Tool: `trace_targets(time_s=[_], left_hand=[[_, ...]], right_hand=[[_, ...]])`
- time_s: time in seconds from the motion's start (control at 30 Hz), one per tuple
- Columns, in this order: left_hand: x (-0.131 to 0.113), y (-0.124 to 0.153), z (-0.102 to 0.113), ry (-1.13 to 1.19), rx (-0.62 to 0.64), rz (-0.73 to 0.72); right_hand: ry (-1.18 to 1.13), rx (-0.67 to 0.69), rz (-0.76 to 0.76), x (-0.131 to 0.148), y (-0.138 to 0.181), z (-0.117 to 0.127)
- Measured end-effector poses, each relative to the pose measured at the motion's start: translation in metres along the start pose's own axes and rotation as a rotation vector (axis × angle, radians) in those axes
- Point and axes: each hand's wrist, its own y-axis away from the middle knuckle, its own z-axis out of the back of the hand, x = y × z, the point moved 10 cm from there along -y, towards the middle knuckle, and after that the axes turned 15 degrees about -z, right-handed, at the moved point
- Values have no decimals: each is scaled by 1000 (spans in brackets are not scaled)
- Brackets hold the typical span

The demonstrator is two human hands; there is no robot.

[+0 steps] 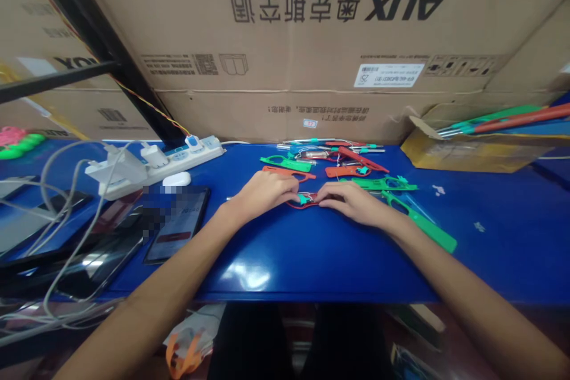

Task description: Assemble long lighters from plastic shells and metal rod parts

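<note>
Grip: left hand (267,193) and right hand (351,199), fingertips closed from either side on one small red plastic part (312,204). It lies low on the blue table (312,261), at the middle, between the two hands. A teal clip (303,198) sits on the part at the left fingertips; whether it is seated or loose cannot be told.

Behind the hands, near:
- red-orange handle piece (289,173), flat, just beyond the left hand
- green handle piece (285,162), flat, behind that one
- a heap of red, green and teal pieces with thin metal rods (347,157)
- long green handle piece (421,222), beside the right wrist and running out to the right

Left of the table:
- white power strip (178,157) with chargers plugged in and cables trailing
- white earbud case (177,179) just in front of it
- smartphone (178,222), face up

Right rear: open cardboard carton (467,151) holding long green and red rods. Back wall: large cardboard box (312,41) printed AUX, upside down.
</note>
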Motion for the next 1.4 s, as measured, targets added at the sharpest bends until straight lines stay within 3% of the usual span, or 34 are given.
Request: trace_targets(time_s=[0.3, 0.47, 0.8, 1.07, 1.4], left_hand=[[7, 0, -6, 20, -10, 44], [-3, -3, -1, -12, -10, -30], [-13, 0, 0, 47, 59, -101], [14, 9, 8, 156, 29, 46], [13, 12, -5, 286, 46, 11]], right_hand=[[23, -2, -23, -3, 0, 0], [36, -13, -26, -4, 0, -1], [287, -8, 119, 12, 9, -18], [406, -6, 51, 13, 10, -22], [438, -41, 70, 13, 11, -23]])
